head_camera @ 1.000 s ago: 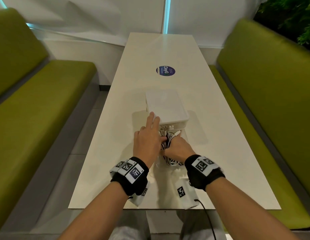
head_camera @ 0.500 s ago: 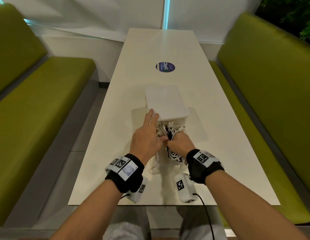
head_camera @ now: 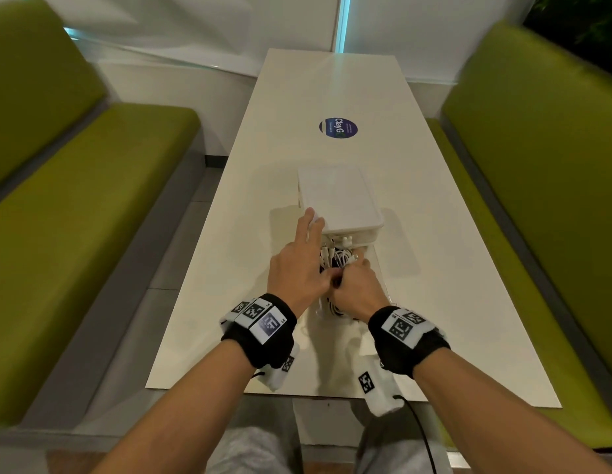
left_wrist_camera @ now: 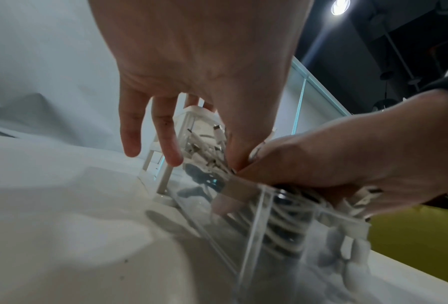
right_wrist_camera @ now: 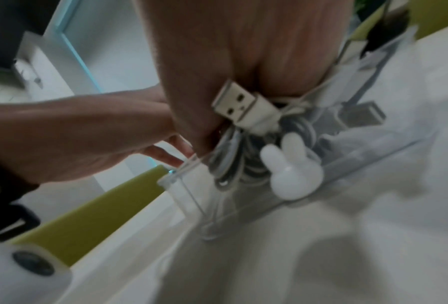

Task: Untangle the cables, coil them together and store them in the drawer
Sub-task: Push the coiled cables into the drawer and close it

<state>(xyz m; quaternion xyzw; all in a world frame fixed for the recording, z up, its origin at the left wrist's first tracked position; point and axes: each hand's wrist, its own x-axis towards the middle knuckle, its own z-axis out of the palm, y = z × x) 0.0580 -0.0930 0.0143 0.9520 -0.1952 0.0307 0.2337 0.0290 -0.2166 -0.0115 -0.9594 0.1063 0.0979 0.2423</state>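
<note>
A white drawer unit [head_camera: 338, 196] stands mid-table, with its clear drawer [left_wrist_camera: 243, 226] pulled out toward me. My right hand [head_camera: 356, 289] grips a coiled bundle of white and dark cables [right_wrist_camera: 233, 164] and holds it down inside the drawer. A white USB plug [right_wrist_camera: 241, 109] sticks out under the palm. Several plug ends [head_camera: 342, 258] lie toward the unit. My left hand [head_camera: 297, 268] is open, its straight fingers touching the unit's near left corner and its thumb beside the right hand. A white rabbit-shaped knob [right_wrist_camera: 292, 172] sits on the drawer front.
The long white table [head_camera: 434, 302] carries a round blue sticker [head_camera: 338, 127] beyond the unit. Green benches [head_camera: 75, 217] run along both sides. A white wall closes the far end. The table's near edge lies just below my wrists.
The right hand has pressed the cable bundle a little lower and further into the drawer. The left hand has stayed at the unit's corner.
</note>
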